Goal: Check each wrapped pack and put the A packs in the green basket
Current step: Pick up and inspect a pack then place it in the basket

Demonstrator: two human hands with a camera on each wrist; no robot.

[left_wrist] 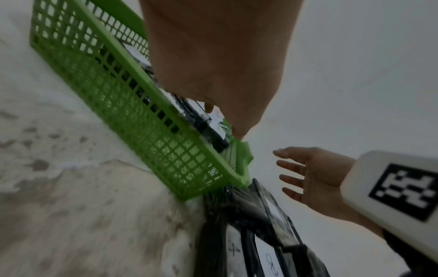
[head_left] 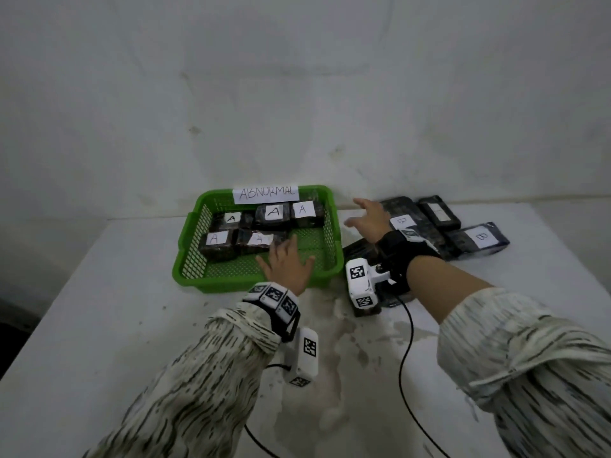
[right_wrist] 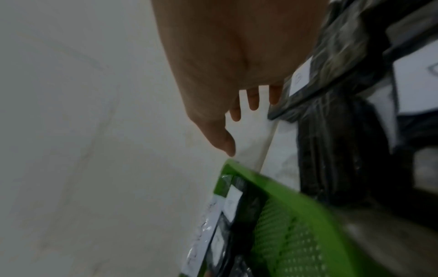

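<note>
A green basket (head_left: 325,256) with an "ABNORMAL" sign holds several dark wrapped packs (head_left: 272,217) with white A labels. My left hand (head_left: 286,262) hovers open over the basket's front part, fingers spread, holding nothing; the left wrist view shows the basket's mesh wall (left_wrist: 147,131) below it. My right hand (head_left: 368,219) is open in the air just right of the basket, fingers spread, empty. Behind and under it lie dark packs, two with B labels (head_left: 481,238). In the right wrist view the right hand's fingers (right_wrist: 253,101) are straight above the basket's corner (right_wrist: 239,168).
The white table (head_left: 99,309) has stained patches (head_left: 337,325) near its front middle. More dark packs (head_left: 438,211) lie at the back right against the white wall. A black cable (head_left: 405,352) runs from the right wrist camera toward me.
</note>
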